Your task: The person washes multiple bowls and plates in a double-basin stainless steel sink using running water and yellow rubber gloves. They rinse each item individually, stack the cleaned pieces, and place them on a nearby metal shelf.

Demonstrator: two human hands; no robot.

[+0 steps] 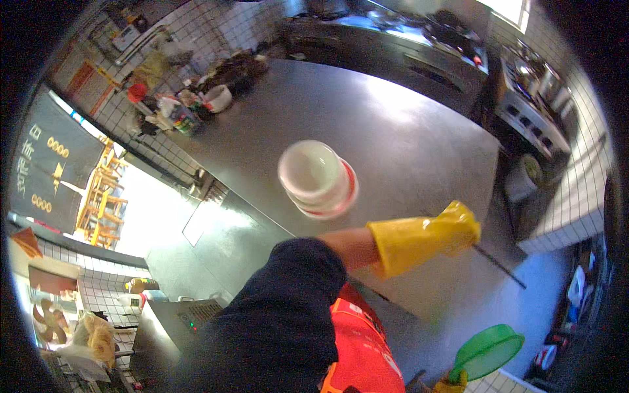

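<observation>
My left hand (462,226), in a yellow rubber glove, reaches to the right over the stainless-steel table (393,172). It is closed on a thin dark rod (501,267) that slants down to the right; the rod's other end is hidden. At the bottom edge my right hand (451,382), also in a yellow glove and mostly cut off, grips the rim of a green plastic basket (489,351). A white round tub (319,177) with red bands, seemingly stacked, stands near the middle of the table, beyond my left forearm.
Bottles and containers (184,115) and a white bowl (218,98) line the table's far left. A stove (530,118) and a white bucket (523,179) are at the right. A steel appliance (169,329) stands lower left, by a fan (49,322).
</observation>
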